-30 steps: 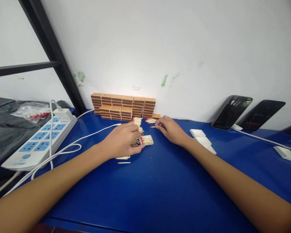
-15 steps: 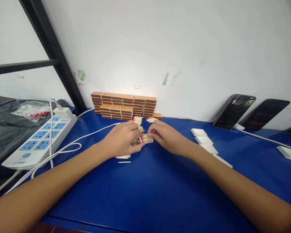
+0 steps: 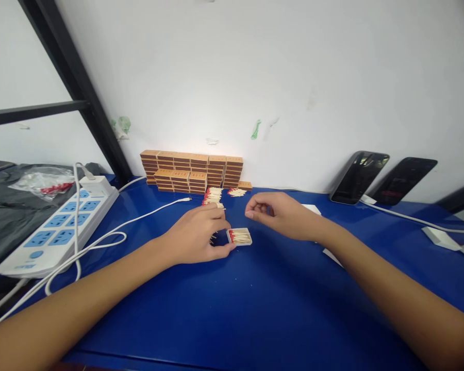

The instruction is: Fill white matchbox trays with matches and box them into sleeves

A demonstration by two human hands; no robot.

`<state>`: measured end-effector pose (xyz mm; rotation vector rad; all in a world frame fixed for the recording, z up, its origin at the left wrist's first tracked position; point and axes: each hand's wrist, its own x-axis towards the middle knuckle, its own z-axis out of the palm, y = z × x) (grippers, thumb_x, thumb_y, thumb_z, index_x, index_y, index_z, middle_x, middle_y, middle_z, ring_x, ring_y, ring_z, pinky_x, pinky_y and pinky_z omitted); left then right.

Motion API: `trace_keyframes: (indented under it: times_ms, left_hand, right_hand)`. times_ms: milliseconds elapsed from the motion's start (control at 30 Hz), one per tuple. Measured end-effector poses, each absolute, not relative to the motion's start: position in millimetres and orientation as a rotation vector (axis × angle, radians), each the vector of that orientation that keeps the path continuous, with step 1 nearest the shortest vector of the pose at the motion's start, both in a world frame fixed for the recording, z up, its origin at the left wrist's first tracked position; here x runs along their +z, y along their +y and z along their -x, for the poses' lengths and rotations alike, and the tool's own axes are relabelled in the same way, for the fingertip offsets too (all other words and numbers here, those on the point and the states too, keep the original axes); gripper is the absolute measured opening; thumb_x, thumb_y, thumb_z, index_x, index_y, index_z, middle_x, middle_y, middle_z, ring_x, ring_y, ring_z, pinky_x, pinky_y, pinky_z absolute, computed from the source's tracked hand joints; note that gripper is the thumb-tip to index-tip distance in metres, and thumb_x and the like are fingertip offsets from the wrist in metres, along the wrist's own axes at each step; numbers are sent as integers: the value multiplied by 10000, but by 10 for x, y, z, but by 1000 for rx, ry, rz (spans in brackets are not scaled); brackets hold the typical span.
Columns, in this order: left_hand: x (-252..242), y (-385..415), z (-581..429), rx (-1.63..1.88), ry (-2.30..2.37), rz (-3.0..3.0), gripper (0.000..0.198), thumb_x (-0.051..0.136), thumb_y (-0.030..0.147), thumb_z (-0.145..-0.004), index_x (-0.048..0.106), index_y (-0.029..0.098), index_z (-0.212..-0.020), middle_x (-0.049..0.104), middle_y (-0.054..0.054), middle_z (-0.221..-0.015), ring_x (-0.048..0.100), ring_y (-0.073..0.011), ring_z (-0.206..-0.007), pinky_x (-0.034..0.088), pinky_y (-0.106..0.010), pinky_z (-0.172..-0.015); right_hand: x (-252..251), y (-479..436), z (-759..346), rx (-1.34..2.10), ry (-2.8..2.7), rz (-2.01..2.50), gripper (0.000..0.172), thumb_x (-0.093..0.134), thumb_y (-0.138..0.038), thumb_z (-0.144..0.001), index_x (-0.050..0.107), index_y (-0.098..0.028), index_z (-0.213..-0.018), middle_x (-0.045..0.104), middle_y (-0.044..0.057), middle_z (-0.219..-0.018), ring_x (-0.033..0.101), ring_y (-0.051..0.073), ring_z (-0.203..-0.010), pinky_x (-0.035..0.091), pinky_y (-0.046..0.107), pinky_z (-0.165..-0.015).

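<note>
A small white matchbox tray (image 3: 243, 244) sits on the blue table, filled with red-headed matches (image 3: 239, 236). My left hand (image 3: 201, 234) holds the tray's left end between thumb and fingers. Up and to the right of the tray, my right hand (image 3: 276, 214) hovers with curled fingers; nothing shows in them. Behind my left hand lies a pile of loose matches (image 3: 213, 196), partly covered by its fingers. A smaller heap of matches (image 3: 236, 192) is just right of that pile.
Stacked matchboxes (image 3: 193, 164) line the wall at the back. White empty-looking trays (image 3: 312, 208) lie partly behind my right arm. Two phones (image 3: 359, 176) lean on the wall at right. A power strip (image 3: 58, 226) and white cables (image 3: 112, 237) are on the left.
My right hand has left the tray and moved right. The tray and my left hand have come slightly nearer, away from the match piles. The camera view has shifted a little.
</note>
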<state>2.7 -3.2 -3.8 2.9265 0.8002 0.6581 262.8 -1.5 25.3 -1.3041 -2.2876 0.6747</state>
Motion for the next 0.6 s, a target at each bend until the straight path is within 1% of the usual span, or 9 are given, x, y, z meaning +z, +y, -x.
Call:
trace_keyframes:
  times_ms: [133, 267, 433, 500, 600]
  left_hand:
    - [-53, -66, -49, 621, 774, -2910, 274, 689, 434, -925, 767, 176, -973, 672, -54, -894, 628, -208, -867, 524, -353, -781]
    - [-48, -80, -65, 614, 709, -2941, 274, 698, 418, -921, 763, 166, -1006, 673, -56, -910, 623, -211, -880, 522, -363, -817]
    - [-50, -100, -68, 618, 670, -2958, 257, 700, 403, -921, 762, 163, -989, 667, -54, -906, 616, -211, -876, 522, -366, -821]
    - [-52, -102, -69, 617, 667, -2965, 257, 701, 401, -920, 763, 163, -995, 666, -52, -907, 616, -211, -872, 523, -369, -819]
    - [-50, -100, -73, 617, 662, -2979, 258, 696, 396, -922, 762, 159, -1000, 659, -55, -897, 609, -211, -860, 522, -368, -804]
  right_hand:
    - [96, -305, -2620, 697, -2205, 1224, 157, 631, -346, -979, 705, -221, -918, 619, 4, -827, 532, 129, -678, 438, 270, -617]
    - [-45, -460, -2593, 541, -2311, 1175, 95, 609, -244, -998, 701, -226, -986, 589, 14, -910, 550, 127, -726, 454, 273, -666]
    - [-64, -514, -2592, 422, -2434, 1168, 110, 566, -222, -1027, 674, -216, -1045, 601, 33, -997, 554, 134, -736, 452, 287, -683]
    - [-53, -533, -2599, 399, -2459, 1162, 120, 550, -220, -1034, 663, -216, -1074, 602, 34, -1013, 556, 134, -731, 449, 287, -678]
    - [-39, -553, -2609, 342, -2504, 1155, 95, 567, -204, -1020, 651, -209, -1064, 593, 36, -1015, 555, 136, -723, 440, 284, -660]
